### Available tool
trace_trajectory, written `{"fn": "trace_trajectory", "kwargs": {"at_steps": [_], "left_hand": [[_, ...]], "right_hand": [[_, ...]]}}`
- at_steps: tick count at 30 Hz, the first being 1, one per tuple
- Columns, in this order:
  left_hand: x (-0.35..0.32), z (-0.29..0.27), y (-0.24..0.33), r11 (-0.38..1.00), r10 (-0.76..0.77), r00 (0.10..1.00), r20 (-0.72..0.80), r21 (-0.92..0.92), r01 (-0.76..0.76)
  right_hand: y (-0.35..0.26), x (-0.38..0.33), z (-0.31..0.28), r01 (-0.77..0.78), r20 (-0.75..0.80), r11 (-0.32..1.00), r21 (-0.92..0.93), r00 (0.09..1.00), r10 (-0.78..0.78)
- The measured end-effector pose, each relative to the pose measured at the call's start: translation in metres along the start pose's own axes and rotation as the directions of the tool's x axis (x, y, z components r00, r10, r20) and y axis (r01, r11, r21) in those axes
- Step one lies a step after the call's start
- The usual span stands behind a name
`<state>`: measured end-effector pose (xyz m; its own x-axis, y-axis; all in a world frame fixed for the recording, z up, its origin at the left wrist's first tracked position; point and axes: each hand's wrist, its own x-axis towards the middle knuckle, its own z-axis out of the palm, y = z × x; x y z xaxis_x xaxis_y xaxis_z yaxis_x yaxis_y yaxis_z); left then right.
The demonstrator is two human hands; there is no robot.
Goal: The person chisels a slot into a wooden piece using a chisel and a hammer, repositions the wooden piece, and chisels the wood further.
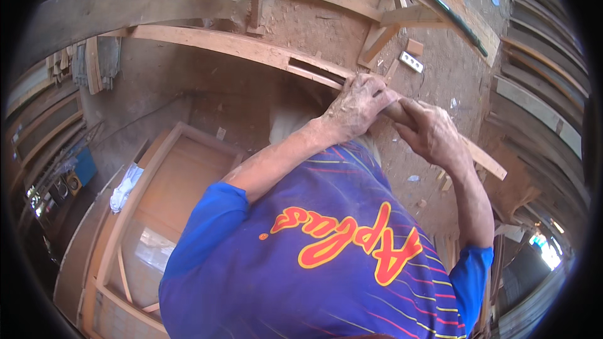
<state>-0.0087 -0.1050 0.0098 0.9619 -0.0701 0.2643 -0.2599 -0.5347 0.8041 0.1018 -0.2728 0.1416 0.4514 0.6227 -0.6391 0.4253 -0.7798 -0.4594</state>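
Observation:
A long wooden beam [226, 43] runs across in front of me, with a narrow slot [316, 69] cut into its upper face. My left hand [357, 105] rests on the beam at the right end of this slot, fingers curled closed; what they hold is hidden beneath them. My right hand [432, 133] is wrapped round a rounded wooden handle [395, 112], which points toward my left hand and meets its fingers. The handle's working end is covered by my left hand, so its kind does not show. Beyond my right hand, the beam's end [493, 164] sticks out.
A claw hammer [440, 9] lies on a board at the far right. Near it are a white power strip [411, 61] and a small wood block [414, 47]. A curved plank [125, 9] crosses the far left. A wooden frame [141, 182] stands left; timber [540, 100] is stacked right.

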Motion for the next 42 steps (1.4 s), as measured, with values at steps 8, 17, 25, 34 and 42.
{"fn": "trace_trajectory", "kwargs": {"at_steps": [8,17,25,34,42], "left_hand": [[0.003,0.001,0.0,0.998,-0.017,1.0,-0.003,0.056,0.017],[0.015,-0.011,-0.005,0.999,-0.016,0.976,0.219,0.05,0.005],[0.058,-0.04,0.059,0.969,0.212,0.977,0.018,0.127,-0.212],[0.025,0.007,0.051,0.978,0.074,0.996,0.05,-0.2,-0.062],[0.001,-0.005,0.0,0.991,-0.117,0.993,0.024,0.069,0.116]], "right_hand": [[0.001,0.011,0.008,0.001,0.028,0.99,-0.139,1.0,0.003],[0.024,0.018,-0.003,-0.023,0.121,0.989,0.148,0.993,0.005],[0.004,-0.05,-0.039,-0.138,-0.037,0.916,0.376,0.986,0.164],[-0.015,-0.054,-0.049,-0.119,0.035,0.993,0.014,0.992,0.118],[0.016,0.023,0.007,0.086,-0.006,0.995,-0.052,0.996,-0.086]]}}
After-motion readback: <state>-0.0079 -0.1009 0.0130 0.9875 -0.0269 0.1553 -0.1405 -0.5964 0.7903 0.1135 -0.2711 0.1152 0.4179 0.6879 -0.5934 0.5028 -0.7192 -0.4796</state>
